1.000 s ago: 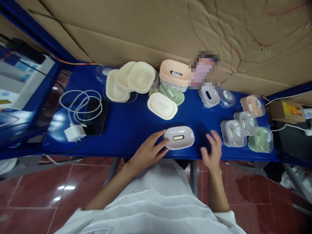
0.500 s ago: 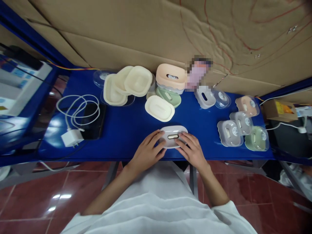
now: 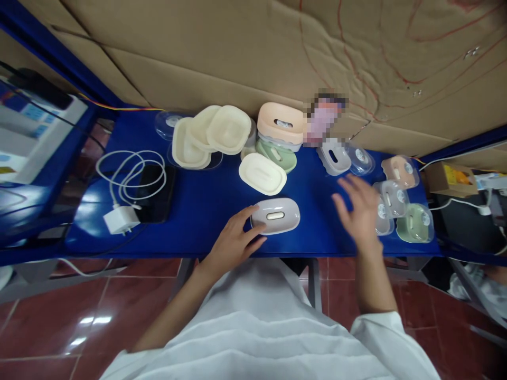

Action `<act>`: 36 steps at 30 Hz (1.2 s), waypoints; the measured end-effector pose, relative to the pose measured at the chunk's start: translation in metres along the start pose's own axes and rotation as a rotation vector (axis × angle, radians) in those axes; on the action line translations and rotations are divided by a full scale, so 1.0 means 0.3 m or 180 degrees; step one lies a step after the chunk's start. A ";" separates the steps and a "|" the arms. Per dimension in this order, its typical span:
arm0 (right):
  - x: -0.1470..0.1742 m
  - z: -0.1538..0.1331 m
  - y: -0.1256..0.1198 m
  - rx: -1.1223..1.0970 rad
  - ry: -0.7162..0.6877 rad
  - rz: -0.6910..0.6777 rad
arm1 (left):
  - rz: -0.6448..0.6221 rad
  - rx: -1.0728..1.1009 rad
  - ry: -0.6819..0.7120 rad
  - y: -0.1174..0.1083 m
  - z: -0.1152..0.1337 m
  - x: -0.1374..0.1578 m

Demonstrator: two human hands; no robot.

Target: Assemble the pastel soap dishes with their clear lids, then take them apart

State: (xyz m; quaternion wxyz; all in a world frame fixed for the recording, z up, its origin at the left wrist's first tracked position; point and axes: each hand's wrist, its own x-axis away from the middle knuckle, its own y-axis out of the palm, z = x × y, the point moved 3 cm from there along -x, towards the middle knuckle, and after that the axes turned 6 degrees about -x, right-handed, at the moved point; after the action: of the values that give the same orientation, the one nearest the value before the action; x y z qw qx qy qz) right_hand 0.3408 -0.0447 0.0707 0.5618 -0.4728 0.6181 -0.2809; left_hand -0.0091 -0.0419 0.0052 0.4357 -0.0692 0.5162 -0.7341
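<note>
A grey oval soap dish (image 3: 293,217) lies near the front edge of the blue table, a cream piece (image 3: 276,216) showing in its central slot. At its left end, my left hand (image 3: 233,240) grips the rim with bent fingers. My right hand (image 3: 358,211) is off the dish, raised over the right part of the table, slightly blurred, fingers apart and holding nothing. Just beyond the dish lies a cream oval tray (image 3: 262,174). A grey slotted holder (image 3: 333,157) and a clear lid (image 3: 361,159) are beyond my right hand.
Several cream trays (image 3: 228,130) overlap at the back left. A peach slotted holder (image 3: 281,122) tops a stack beside them, with a green dish (image 3: 277,155) below. Lidded boxes, one green (image 3: 415,224), group at right. A white charger (image 3: 121,218) and cable lie left.
My right hand has let go of the grey dish's right end and moved right, opening. My left hand stays at the dish, which has shifted slightly left.
</note>
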 end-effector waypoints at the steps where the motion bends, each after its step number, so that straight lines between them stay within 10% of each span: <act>1: -0.049 0.085 -0.023 0.0098 0.0278 0.0059 | 0.0000 0.0161 -0.0067 -0.001 -0.009 -0.001; 6: -0.257 0.406 0.004 0.0338 0.1201 -0.0661 | -0.0252 0.0898 -0.0395 -0.004 -0.048 -0.006; 11: -0.317 0.467 0.029 0.0082 0.1111 -0.0711 | -0.0312 0.1147 -0.0519 -0.007 -0.054 -0.009; 18: -0.049 0.093 -0.065 -0.0507 0.0225 -0.0063 | -0.0239 0.1425 -0.0880 -0.007 -0.058 -0.017; 23: 0.175 -0.239 0.069 -0.1266 -0.0629 -0.0474 | -0.0400 0.1426 -0.1058 0.001 -0.066 -0.010; 36: 0.173 -0.343 0.194 -0.1104 -0.0927 -0.0970 | -0.0378 0.1465 -0.0683 0.006 -0.082 -0.008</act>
State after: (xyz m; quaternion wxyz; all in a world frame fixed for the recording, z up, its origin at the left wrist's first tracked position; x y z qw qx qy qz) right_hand 0.2305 -0.0872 0.0191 0.5066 -0.6849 0.4914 -0.1812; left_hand -0.0202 -0.0234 -0.0067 0.4483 -0.0759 0.2814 -0.8450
